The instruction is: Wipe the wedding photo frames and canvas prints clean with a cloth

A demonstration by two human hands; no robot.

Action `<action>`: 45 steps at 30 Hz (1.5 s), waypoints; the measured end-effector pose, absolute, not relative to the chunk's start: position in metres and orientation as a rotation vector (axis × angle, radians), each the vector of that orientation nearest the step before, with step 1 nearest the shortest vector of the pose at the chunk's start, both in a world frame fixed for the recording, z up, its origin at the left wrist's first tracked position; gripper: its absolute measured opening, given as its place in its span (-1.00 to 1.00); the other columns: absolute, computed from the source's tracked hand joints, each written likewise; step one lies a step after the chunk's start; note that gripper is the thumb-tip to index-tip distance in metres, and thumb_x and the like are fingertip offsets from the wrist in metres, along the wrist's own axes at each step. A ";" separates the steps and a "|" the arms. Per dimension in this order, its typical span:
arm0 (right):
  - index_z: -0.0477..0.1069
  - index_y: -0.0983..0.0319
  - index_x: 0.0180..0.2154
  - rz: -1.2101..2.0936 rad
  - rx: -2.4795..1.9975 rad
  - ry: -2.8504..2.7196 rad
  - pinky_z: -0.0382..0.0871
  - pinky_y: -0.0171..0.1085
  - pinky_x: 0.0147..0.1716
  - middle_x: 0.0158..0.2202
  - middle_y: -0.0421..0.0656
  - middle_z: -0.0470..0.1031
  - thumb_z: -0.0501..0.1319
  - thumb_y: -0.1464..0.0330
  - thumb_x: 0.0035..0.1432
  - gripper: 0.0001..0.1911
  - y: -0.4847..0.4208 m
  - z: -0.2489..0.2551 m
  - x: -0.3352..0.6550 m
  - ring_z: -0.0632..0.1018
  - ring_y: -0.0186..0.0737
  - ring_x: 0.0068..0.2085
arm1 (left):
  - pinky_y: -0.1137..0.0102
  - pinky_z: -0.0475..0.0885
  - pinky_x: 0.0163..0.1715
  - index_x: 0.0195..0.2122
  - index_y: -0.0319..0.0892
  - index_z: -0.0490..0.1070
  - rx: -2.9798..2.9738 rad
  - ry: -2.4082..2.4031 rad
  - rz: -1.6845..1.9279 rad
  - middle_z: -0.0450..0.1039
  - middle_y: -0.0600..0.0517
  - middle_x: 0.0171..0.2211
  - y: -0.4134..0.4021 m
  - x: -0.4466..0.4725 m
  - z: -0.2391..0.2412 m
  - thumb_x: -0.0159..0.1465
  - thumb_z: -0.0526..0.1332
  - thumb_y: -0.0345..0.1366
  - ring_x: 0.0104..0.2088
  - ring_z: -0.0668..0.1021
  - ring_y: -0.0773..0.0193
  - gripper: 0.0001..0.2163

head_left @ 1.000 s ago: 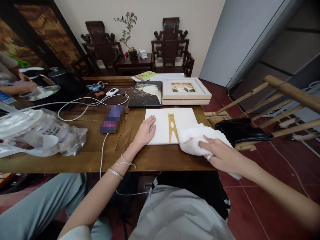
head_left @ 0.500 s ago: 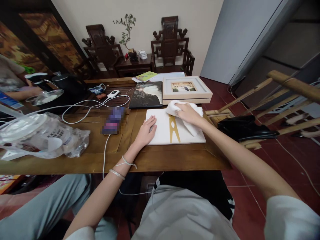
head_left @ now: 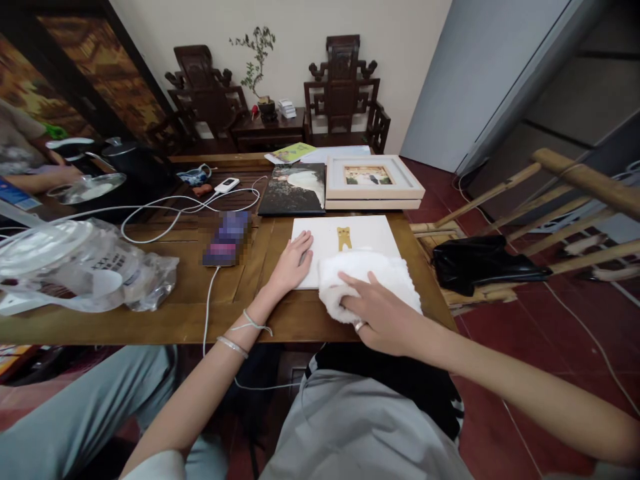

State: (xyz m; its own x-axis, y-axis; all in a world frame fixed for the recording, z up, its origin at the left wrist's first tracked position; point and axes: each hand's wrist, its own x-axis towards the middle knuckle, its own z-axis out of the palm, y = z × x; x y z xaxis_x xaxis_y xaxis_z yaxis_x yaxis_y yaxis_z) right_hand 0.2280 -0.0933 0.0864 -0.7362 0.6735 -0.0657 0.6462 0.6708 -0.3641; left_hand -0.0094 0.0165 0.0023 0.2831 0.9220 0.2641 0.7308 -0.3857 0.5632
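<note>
A flat white board [head_left: 370, 231] with a gold figure [head_left: 344, 238] on its face lies near the table's front edge. My left hand [head_left: 294, 262] rests on the board's left side with its fingers stretched out. Under my right hand [head_left: 383, 313] is a white cloth [head_left: 385, 270], bunched and gripped by the fingers. It covers the board's near right part and the lower half of the gold figure, and hangs past the near edge.
Behind the board sit a dark photo panel [head_left: 295, 190] and stacked cream picture frames [head_left: 375, 198]. To the left are a phone [head_left: 227, 239] on a white cable, a plastic bag [head_left: 140, 283] and a black kettle [head_left: 133, 167]. A bamboo chair [head_left: 575, 180] stands right; another person [head_left: 25, 147] is far left.
My right hand has drawn the white cloth from the board's far edge toward me, uncovering the top of the gold figure and hiding its lower part. My left hand has stayed in place.
</note>
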 end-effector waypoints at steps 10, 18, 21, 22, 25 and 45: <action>0.48 0.31 0.02 0.367 -1.333 -2.637 0.35 -0.01 0.00 0.01 0.16 0.59 0.01 0.49 0.20 -0.58 0.026 0.095 0.203 0.57 0.12 -0.01 | -0.08 0.06 0.45 0.31 -0.23 0.38 2.232 1.479 0.807 0.26 -0.17 0.39 0.018 -0.012 0.001 0.43 0.02 -0.30 0.44 0.26 0.02 -0.54; 0.41 0.34 0.18 0.273 -1.320 -2.713 -0.01 0.48 0.28 0.37 0.25 0.28 0.03 0.56 0.16 -0.44 0.006 0.071 0.196 0.07 0.29 0.48 | -0.06 0.04 0.46 0.35 -0.28 0.31 2.238 1.487 0.757 0.21 -0.20 0.42 0.016 -0.010 0.003 0.44 0.00 -0.32 0.47 0.21 0.01 -0.52; 0.45 0.30 0.15 0.315 -1.262 -2.805 -0.06 0.54 0.29 0.45 0.14 0.18 0.04 0.59 0.10 -0.42 -0.041 0.069 0.203 -0.05 0.29 0.51 | -0.04 0.02 0.47 0.39 -0.33 0.25 2.239 1.506 0.716 0.14 -0.24 0.45 0.015 -0.009 0.003 0.45 -0.02 -0.34 0.48 0.17 0.02 -0.50; 0.47 0.29 0.12 0.330 -1.245 -2.829 -0.07 0.55 0.30 0.46 0.11 0.16 0.05 0.59 0.08 -0.43 -0.057 0.070 0.206 -0.05 0.30 0.51 | -0.03 0.02 0.47 0.40 -0.32 0.23 2.243 1.510 0.709 0.13 -0.23 0.45 0.015 -0.009 0.003 0.45 -0.03 -0.34 0.48 0.16 0.03 -0.50; 0.50 0.27 0.08 0.404 -1.178 -2.896 -0.07 0.55 0.31 0.47 0.08 0.15 0.08 0.58 0.03 -0.44 -0.095 0.074 0.212 -0.06 0.30 0.51 | -0.01 0.02 0.47 0.40 -0.29 0.23 2.264 1.507 0.690 0.12 -0.21 0.46 0.016 -0.009 0.003 0.45 -0.04 -0.35 0.49 0.15 0.05 -0.49; 0.37 0.36 0.23 0.192 -1.355 -2.763 0.02 0.54 0.25 0.40 0.23 0.24 -0.01 0.58 0.18 -0.41 0.021 0.075 0.188 0.07 0.33 0.48 | -0.02 0.01 0.47 0.40 -0.35 0.22 2.279 1.491 0.662 0.10 -0.22 0.47 0.019 -0.012 -0.001 0.46 -0.08 -0.33 0.49 0.13 0.03 -0.49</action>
